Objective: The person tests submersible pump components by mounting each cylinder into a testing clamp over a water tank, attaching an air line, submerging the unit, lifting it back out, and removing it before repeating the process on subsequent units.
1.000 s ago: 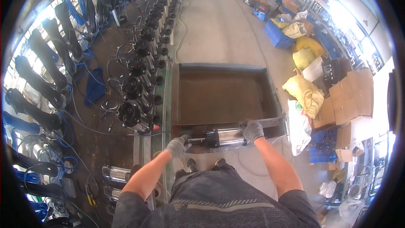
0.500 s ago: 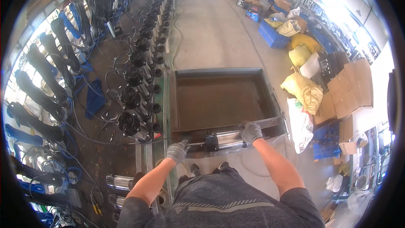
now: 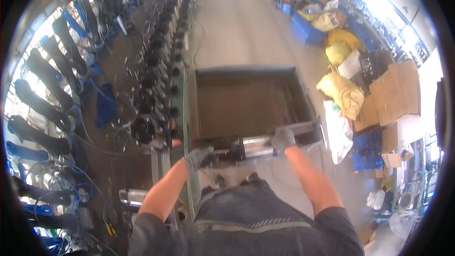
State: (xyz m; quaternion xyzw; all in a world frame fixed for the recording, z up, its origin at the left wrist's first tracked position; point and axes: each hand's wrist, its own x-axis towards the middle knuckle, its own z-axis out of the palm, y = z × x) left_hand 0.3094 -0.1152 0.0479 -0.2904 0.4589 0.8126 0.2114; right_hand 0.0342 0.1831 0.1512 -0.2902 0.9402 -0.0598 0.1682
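A pump-like steel cylinder with a black collar (image 3: pixel 256 146) lies crosswise in front of me, along the near edge of a shallow brown-bottomed tank (image 3: pixel 303 126). From its left end a thin rod sticks out. My left hand (image 3: pixel 198 157), in a grey glove, is beside the rod's end with its fingers stretched toward it; whether they touch is blurred. At the cylinder's right end, my gloved right hand (image 3: pixel 283 139) is closed round the metal, smeared by motion.
Rows of black-topped steel pumps (image 3: pixel 144 102) stand left of the tank. Cable coils (image 3: pixel 45 109) hang farther left. Yellow sacks (image 3: pixel 343 95), cardboard boxes (image 3: pixel 393 92) and a blue crate (image 3: pixel 307 29) line the right side. A pale floor aisle (image 3: pixel 237 23) runs ahead.
My left hand has moved slightly left and up, its fingers loosened from the rod and straightened. The cylinder and my right hand have shifted a little up in view; the whole view has shifted slightly too.
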